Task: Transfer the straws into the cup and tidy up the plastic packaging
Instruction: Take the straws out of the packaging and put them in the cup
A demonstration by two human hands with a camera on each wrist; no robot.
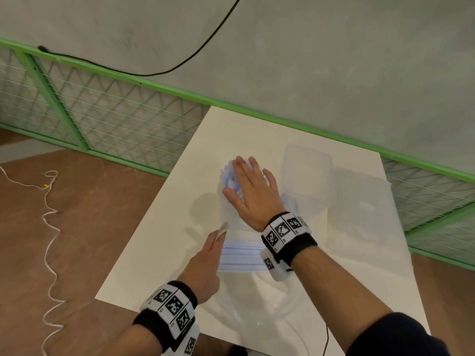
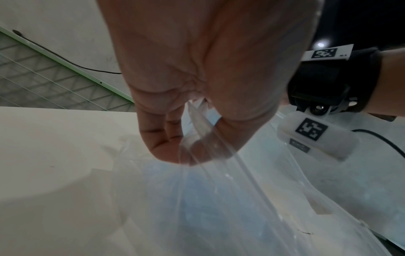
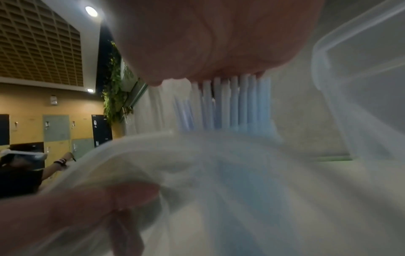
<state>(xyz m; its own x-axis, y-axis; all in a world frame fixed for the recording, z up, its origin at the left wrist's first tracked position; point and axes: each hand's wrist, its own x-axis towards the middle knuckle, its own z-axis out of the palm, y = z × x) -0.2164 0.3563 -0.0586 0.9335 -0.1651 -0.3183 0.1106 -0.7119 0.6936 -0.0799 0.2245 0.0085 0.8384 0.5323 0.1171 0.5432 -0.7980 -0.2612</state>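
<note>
On the floor at the far left a white cord (image 1: 48,227) snakes beside the white tabletop (image 1: 154,227). Moving right, the left hand (image 1: 203,268) pinches the edge of the clear plastic packaging (image 1: 232,222); the left wrist view shows thumb and fingers (image 2: 162,138) clamped together on a fold of the film, which hangs taut below them. Just right of that hand, a band of pale blue and white straws (image 1: 241,255) lies inside the bag, and their far ends stick out at the top under the right hand (image 1: 253,194). That hand lies flat over the straw tips, fingers straight and slightly spread, pressing rather than gripping; the right wrist view shows the palm resting on the upright row of straw ends. Whether a cup stands under them cannot be told: the packaging and the hand cover that spot. Further right stands a clear square container (image 1: 307,170), near the right hand and apart from it, with more crumpled clear film (image 1: 359,214) beyond it.

As a judgement, the transfer is partway: the straws are bunched and being pushed out of or steadied against the bag, but most of their length is inside the film. Freeing them fully and gathering the loose packaging remain to be done.
</note>
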